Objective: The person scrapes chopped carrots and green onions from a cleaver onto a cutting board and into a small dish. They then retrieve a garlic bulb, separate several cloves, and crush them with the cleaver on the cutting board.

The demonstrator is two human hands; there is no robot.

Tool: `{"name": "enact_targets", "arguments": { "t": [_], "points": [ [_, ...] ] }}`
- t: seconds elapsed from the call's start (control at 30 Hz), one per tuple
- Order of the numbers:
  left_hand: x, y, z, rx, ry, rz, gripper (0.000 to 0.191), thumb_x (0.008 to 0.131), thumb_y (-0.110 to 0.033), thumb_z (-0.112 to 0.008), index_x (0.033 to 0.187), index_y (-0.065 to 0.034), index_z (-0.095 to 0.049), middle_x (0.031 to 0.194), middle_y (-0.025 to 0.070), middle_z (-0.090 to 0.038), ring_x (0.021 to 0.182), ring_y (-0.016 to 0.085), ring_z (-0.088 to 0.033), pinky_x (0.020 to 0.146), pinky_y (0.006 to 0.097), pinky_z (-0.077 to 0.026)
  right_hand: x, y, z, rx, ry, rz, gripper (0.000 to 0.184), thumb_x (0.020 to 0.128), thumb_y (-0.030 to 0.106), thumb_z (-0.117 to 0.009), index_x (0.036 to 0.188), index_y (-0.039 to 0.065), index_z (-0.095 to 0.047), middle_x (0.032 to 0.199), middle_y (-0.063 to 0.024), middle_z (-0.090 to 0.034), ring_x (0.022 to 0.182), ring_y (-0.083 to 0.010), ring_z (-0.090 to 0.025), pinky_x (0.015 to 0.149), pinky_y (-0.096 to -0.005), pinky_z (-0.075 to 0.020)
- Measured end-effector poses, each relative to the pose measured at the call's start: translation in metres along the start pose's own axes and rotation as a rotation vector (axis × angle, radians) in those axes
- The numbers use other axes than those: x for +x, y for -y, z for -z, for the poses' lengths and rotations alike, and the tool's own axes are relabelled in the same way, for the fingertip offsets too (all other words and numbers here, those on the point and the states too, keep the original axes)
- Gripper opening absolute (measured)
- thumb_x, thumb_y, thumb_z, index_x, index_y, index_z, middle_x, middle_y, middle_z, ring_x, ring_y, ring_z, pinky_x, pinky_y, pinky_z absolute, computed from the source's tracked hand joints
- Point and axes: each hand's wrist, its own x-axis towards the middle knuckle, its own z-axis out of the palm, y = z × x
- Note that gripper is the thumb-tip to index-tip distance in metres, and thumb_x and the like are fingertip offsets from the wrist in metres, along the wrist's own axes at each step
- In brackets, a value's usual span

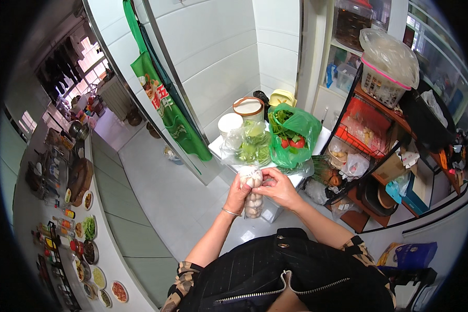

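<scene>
A long clear bag of garlic bulbs (253,204) hangs upright between my hands, in front of my apron. My left hand (236,195) grips it from the left side, thumb across the upper bulbs. On the right, my right hand (279,187) pinches the bag below the top bulb with thumb and fingers. Just beyond stands a small white table (216,147). On it lie a clear plastic bag of green vegetables (253,146) and a green plastic bag (310,136) with leafy greens and red tomatoes (296,142).
Behind the bags stand a white lidded tub (231,123) and a brown-rimmed container (249,107). At right, a rack (405,124) holds baskets and bags. The left counter (113,249) bears several plates of food. A green apron (171,113) hangs on the wall edge.
</scene>
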Motion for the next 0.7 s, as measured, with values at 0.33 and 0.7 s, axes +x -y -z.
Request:
{"name": "enact_targets", "arguments": {
  "t": [0.33, 0.7],
  "points": [
    [-0.004, -0.037, -0.015, 0.599, 0.049, -0.159, 0.080, 0.072, -0.029, -0.094, 0.139, -0.0100, -0.056, 0.129, 0.0114, -0.059, 0.120, 0.027, -0.059, 0.104, 0.0379, -0.048, -0.008, 0.022, 0.030, 0.074, 0.232, -0.057, 0.052, 0.088, -0.005, -0.071, 0.137, -0.001, -0.055, 0.133, -0.0072, -0.054, 0.113, -0.0179, -0.061, 0.099, -0.0317, -0.0534],
    [0.000, -0.048, -0.016, 0.913, 0.157, -0.430, 0.071, 0.078, -0.028, -0.089, 0.137, -0.0075, -0.056, 0.127, 0.0129, -0.060, 0.119, 0.034, -0.056, 0.103, 0.0424, -0.046, 0.000, 0.112, 0.013, -0.968, 0.177, 0.636, 0.016, 0.085, 0.008, -0.073, 0.101, 0.004, -0.074, 0.094, -0.0082, -0.071, 0.089, -0.0284, -0.069, 0.079, -0.0386, -0.0545]
  ]
}}
